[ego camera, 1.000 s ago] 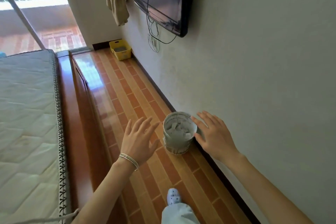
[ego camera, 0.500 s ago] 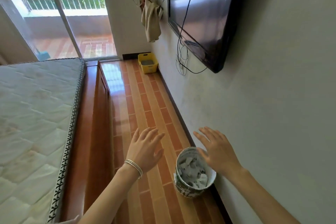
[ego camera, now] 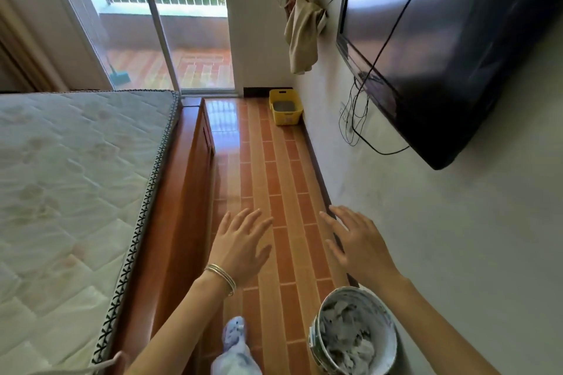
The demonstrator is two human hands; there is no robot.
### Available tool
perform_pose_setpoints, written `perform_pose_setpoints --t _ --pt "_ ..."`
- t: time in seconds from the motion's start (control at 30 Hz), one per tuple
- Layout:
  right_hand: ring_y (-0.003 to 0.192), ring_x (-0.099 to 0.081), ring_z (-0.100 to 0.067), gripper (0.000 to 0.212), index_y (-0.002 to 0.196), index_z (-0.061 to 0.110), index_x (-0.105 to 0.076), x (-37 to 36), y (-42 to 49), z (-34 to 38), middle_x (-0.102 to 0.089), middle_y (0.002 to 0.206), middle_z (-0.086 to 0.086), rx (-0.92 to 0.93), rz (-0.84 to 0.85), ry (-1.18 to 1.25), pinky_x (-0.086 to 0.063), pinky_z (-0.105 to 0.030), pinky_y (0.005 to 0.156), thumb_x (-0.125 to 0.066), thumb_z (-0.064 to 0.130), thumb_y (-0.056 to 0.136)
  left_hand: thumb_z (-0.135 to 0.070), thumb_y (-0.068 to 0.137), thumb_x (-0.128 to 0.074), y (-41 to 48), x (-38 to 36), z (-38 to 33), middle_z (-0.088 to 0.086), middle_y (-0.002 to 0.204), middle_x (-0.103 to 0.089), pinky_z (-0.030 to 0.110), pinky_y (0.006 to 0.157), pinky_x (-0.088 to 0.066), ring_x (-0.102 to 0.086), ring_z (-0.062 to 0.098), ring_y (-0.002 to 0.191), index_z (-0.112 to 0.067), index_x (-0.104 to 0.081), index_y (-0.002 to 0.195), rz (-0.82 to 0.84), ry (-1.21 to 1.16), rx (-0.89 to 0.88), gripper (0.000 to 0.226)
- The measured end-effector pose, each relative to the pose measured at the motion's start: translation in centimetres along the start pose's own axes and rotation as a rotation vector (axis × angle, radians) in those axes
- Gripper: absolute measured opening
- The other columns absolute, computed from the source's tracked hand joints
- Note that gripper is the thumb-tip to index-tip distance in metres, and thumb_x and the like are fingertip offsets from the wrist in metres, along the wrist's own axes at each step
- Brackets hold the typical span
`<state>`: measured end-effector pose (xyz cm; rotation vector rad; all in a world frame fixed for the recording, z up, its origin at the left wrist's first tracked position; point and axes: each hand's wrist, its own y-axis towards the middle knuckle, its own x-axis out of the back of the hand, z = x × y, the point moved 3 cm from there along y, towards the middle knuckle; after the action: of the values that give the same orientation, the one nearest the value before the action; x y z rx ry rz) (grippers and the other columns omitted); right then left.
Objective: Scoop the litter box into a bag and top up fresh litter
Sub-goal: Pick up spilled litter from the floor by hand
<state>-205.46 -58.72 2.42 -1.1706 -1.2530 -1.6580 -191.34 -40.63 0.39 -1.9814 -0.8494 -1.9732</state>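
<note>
Bin (ego camera: 353, 332) nearer; both hands (ego camera: 240, 246) splayed, empty.

- No text, brand, number or sign can be read anywhere in the head view.
- The round bin (ego camera: 353, 332) near the wall has a printed pattern on its side, but it is too blurred to make out any letters.
- The yellow basket (ego camera: 285, 109) at the far end of the floor shows faint marks on its front, not legible.
- The dark wall screen (ego camera: 451, 39) shows only reflections.
</note>
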Motion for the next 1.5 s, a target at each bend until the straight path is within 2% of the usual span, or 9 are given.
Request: perform_pose_setpoints --t 0.13,0.33,0.5,0.67,0.87,1.07,1.17,1.3,1.5 --pt "0.119 -0.053 -0.025 0.055 0.128 0.019 -0.053 -2.6 6.5 -0.3 -0.057 0.128 -0.005 0.007 -0.01 -0.029 -0.043 -0.045 0.097 -0.072 0.025 0.077 -0.049 0.074 -0.055 5.1 -1.6 5.1 -0.001 0.122 -0.062 0.051 0.095 -0.045 -0.058 0.024 0.114 -0.031 -0.058 0.119 -0.018 0.019 -0.015 0.049" --pt "0.118 -0.055 -0.024 0.057 0.127 0.019 -0.054 -4.6 18.8 -0.4 -0.059 0.126 -0.006 0.015 -0.039 -0.075 -0.042 -0.043 0.096 -0.074 0.026 0.074 -0.047 0.072 -0.066 15.1 -1.6 13.5 -0.001 0.124 -0.061 0.051 0.098 -0.041 -0.056 0.025 0.116 -0.031 -0.058 0.12 -0.043 0.02 -0.036 0.052" --pt "0.12 -0.052 -0.024 0.052 0.129 0.018 -0.051 -6.2 27.5 -0.7 -0.056 0.128 -0.005 -0.003 -0.06 -0.051 -0.04 -0.043 0.099 -0.067 0.029 0.081 -0.048 0.077 -0.046 22.2 -1.3 19.0 -0.001 0.122 -0.062 0.053 0.098 -0.041 -0.057 0.023 0.115 -0.029 -0.058 0.12 -0.063 -0.002 -0.083 0.047" --pt "0.122 -0.05 -0.019 0.051 0.128 0.022 -0.052 -8.8 33.1 -0.8 -0.055 0.13 0.0 -0.002 -0.031 -0.016 -0.037 -0.04 0.102 -0.035 0.05 0.088 -0.047 0.082 -0.038 26.4 -3.3 22.2 -0.003 0.122 -0.061 0.046 0.099 -0.041 -0.057 0.02 0.114 -0.029 -0.056 0.121 -0.043 -0.061 -0.106 0.047" --pt "0.121 -0.051 -0.018 0.05 0.126 0.022 -0.053 -13.9 39.0 -4.0 -0.057 0.128 0.001 -0.006 0.039 0.036 -0.039 -0.038 0.101 -0.037 0.049 0.087 -0.046 0.08 -0.042 32.4 -7.5 25.5 -0.003 0.118 -0.063 0.042 0.098 -0.043 -0.059 0.019 0.11 -0.029 -0.06 0.118 -0.003 -0.096 -0.096 0.046" --pt "0.117 -0.055 -0.018 0.051 0.123 0.024 -0.056 -17.1 49.4 -9.5 -0.059 0.125 0.002 -0.011 0.032 0.07 -0.045 -0.042 0.097 -0.035 0.052 0.086 -0.05 0.079 -0.039 43.7 -9.6 29.9 -0.005 0.117 -0.063 0.042 0.094 -0.047 -0.06 0.017 0.106 -0.031 -0.059 0.118 0.039 -0.031 -0.084 0.047" --pt "0.114 -0.057 -0.018 0.048 0.121 0.024 -0.058 -17.4 55.9 -12.2 -0.061 0.122 0.003 -0.019 -0.004 0.079 -0.042 -0.041 0.096 -0.039 0.05 0.085 -0.051 0.078 -0.041 50.2 -9.6 32.2 -0.006 0.118 -0.062 0.042 0.094 -0.048 -0.06 0.017 0.106 -0.033 -0.058 0.119 0.019 -0.013 -0.05 0.048" --pt "0.114 -0.057 -0.021 0.044 0.121 0.022 -0.058 -18.6 63.4 -15.3 -0.062 0.122 0.0 0.022 -0.046 0.056 -0.041 -0.043 0.096 -0.064 0.039 0.08 -0.052 0.078 -0.041 56.9 -10.1 34.8 -0.008 0.119 -0.062 0.041 0.093 -0.047 -0.06 0.017 0.105 -0.034 -0.057 0.119 -0.001 0.024 -0.011 0.048" --pt "0.114 -0.057 -0.023 0.048 0.12 0.02 -0.059 -21.6 70.6 -17.8 -0.062 0.122 -0.002 0.063 -0.023 0.037 -0.044 -0.045 0.094 -0.071 0.036 0.076 -0.055 0.076 -0.039 63.1 -13.4 38.5 -0.007 0.115 -0.064 0.041 0.089 -0.048 -0.062 0.018 0.101 -0.035 -0.058 0.118 0.062 0.055 0.034 0.05"
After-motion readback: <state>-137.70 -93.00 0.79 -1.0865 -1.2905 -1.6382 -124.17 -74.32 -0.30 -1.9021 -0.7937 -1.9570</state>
